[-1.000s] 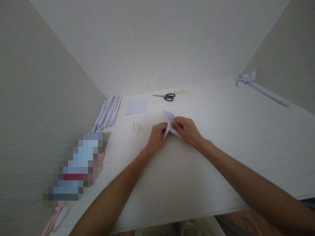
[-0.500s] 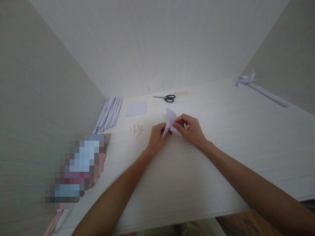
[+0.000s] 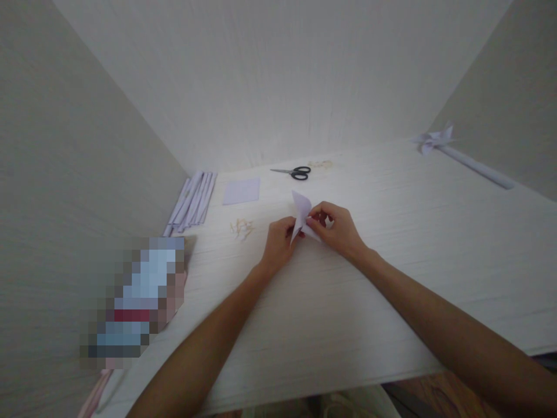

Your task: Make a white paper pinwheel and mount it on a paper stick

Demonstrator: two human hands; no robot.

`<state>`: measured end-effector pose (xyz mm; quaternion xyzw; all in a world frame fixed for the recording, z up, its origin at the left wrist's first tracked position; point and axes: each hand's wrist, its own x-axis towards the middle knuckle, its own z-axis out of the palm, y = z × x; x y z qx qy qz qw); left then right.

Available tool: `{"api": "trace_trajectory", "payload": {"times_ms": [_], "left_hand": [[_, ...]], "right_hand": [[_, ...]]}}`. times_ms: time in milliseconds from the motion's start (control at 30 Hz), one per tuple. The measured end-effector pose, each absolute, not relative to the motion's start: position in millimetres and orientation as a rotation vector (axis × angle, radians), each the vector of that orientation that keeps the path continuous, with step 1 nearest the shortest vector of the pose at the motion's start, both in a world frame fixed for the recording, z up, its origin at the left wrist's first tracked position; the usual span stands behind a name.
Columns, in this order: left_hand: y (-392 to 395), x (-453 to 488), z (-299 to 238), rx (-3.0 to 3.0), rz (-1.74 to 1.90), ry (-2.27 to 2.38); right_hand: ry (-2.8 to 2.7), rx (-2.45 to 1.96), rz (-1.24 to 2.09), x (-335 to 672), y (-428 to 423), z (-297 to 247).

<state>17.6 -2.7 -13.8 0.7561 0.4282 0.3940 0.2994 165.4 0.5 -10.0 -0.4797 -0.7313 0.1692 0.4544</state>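
Observation:
Between my two hands is a pale lilac paper pinwheel [image 3: 301, 204], its blades curled and one of them standing up. My left hand [image 3: 278, 238] is closed on its left and lower side, the fingertips partly hidden behind the paper. From the right, my right hand [image 3: 335, 226] pinches the paper near its middle with thumb and fingers. Whether something small sits in that pinch I cannot make out. Left of my left hand lies a scatter of small thin tan sticks [image 3: 242, 228]. Beyond the hands rest black-handled scissors [image 3: 300, 173], blades pointing left.
A stack of square lilac paper [image 3: 241, 191] lies behind the tan sticks. Several rolled paper tubes [image 3: 194, 200] are at the left wall. A pinwheel on a paper stick [image 3: 474, 165] lies at the right wall. A blurred-out object [image 3: 139, 290] stands at the left edge.
The pinwheel's lower left blade has shifted slightly to the right and looks narrower. Both hands keep nearly the same place and hold.

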Motion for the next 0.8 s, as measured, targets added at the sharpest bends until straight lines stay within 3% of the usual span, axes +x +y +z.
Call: {"api": "trace_trajectory", "payload": {"times_ms": [800], "left_hand": [[-2.4,18.5,-14.0,2.056,1.027,1.175]], "right_hand": [[-1.798,-1.156,0.513,164.9,2.7,-11.5]]}}
